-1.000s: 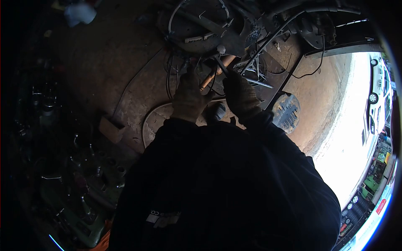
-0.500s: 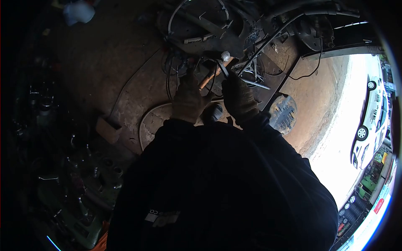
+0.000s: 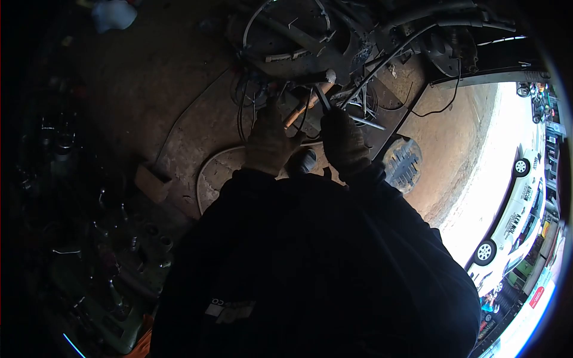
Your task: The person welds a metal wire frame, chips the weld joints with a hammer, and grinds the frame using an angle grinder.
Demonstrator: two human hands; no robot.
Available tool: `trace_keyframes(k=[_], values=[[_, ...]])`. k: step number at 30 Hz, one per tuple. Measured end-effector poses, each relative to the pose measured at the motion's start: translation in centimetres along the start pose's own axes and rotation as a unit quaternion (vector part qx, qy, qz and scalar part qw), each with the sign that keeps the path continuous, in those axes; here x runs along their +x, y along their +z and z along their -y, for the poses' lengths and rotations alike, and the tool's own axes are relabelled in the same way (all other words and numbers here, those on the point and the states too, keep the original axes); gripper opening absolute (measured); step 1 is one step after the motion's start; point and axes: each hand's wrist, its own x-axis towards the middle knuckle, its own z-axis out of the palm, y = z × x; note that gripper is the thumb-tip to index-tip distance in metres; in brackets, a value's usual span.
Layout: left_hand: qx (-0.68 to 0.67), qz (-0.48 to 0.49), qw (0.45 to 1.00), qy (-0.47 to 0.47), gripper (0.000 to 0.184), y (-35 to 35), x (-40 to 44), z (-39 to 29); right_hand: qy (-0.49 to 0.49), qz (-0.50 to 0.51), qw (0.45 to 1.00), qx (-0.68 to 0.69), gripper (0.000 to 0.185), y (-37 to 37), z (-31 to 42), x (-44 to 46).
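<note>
Brown-gloved, our left hand (image 3: 268, 140) pointed forward, thumb spread rightward; shadow hid its fingertips, so we could not tell whether they pinched anything. Those fingers, we judged, could be struck if the hammer (image 3: 323, 97) glanced aside. Right of them, an orange-brown bar (image 3: 298, 113) slanted behind the hammer, whose head lay forward of both hands. Our right hand (image 3: 345, 140), forearm angled inward, was wrapped around the hammer's handle; a loosened grip could let it twist toward the wires (image 3: 371, 102) farther right.
</note>
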Motion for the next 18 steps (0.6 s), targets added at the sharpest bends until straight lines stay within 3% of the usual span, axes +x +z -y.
trace_keyframes(k=[2,5,7,11,14,16,18], values=[[-0.007,0.009,1.0,-0.012,0.107,0.2,0.0,0.1,0.034,0.03,0.999,-0.024,0.027,-0.9,0.6,0.4],[-0.007,0.019,1.0,-0.023,0.106,0.0,0.0,-0.3,0.035,-0.002,0.998,0.048,0.026,-1.3,1.2,1.1],[0.0,0.019,0.999,-0.027,0.106,-0.2,0.2,-0.2,-0.057,-0.076,0.995,0.014,0.026,-0.6,0.4,0.8],[0.013,0.018,0.999,-0.031,0.105,0.2,-0.2,-0.2,0.029,0.024,0.999,-0.008,0.025,-0.9,0.9,0.5],[0.035,0.003,0.999,-0.02,0.105,0.7,-0.3,0.5,0.001,0.01,1.0,-0.006,0.024,-1.0,1.0,1.2],[0.052,-0.022,0.998,0.0,0.105,0.2,-0.2,0.4,-0.083,-0.079,0.993,-0.028,0.02,0.2,-1.0,0.6],[0.018,0.03,0.998,-0.043,0.104,-1.0,0.0,-0.5,-0.033,-0.056,0.997,0.037,0.024,0.8,-2.4,-1.1]])
